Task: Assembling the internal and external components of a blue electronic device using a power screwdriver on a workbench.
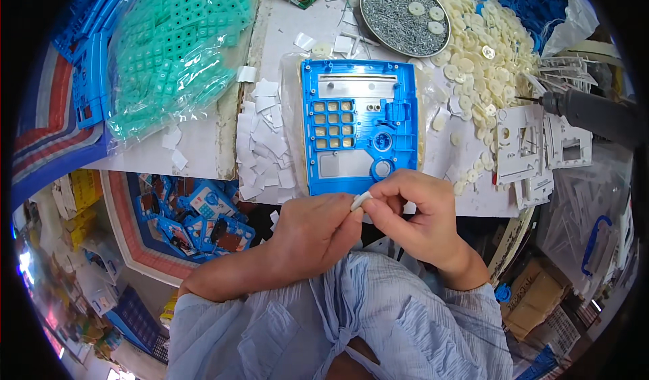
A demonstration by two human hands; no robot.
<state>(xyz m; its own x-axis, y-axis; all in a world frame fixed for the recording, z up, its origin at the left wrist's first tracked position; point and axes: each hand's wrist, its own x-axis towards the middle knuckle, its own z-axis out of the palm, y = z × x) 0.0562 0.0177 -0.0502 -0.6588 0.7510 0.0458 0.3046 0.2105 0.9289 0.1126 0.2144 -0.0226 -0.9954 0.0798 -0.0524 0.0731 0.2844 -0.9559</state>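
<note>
In front of my body, both hands meet at the near edge of a blue plastic casing [405, 123]. My left hand [307, 231] and my right hand [422, 218] pinch a small white piece [361, 200] between their fingertips. It looks thin and is seen nearly edge-on, so whether it is a disc or a folded square cannot be told. The casing lies inner side up, with a grid of square openings on its left and round seats on its right. Small white squares [267, 157] lie scattered left of the casing.
A round metal dish [404, 29] of screws stands beyond the casing, beside a heap of cream discs [473, 69]. At right are a power screwdriver [588, 113] and white plastic frames [520, 143]. A bag of green keypads [176, 56] sits left, above blue assembled units [196, 218].
</note>
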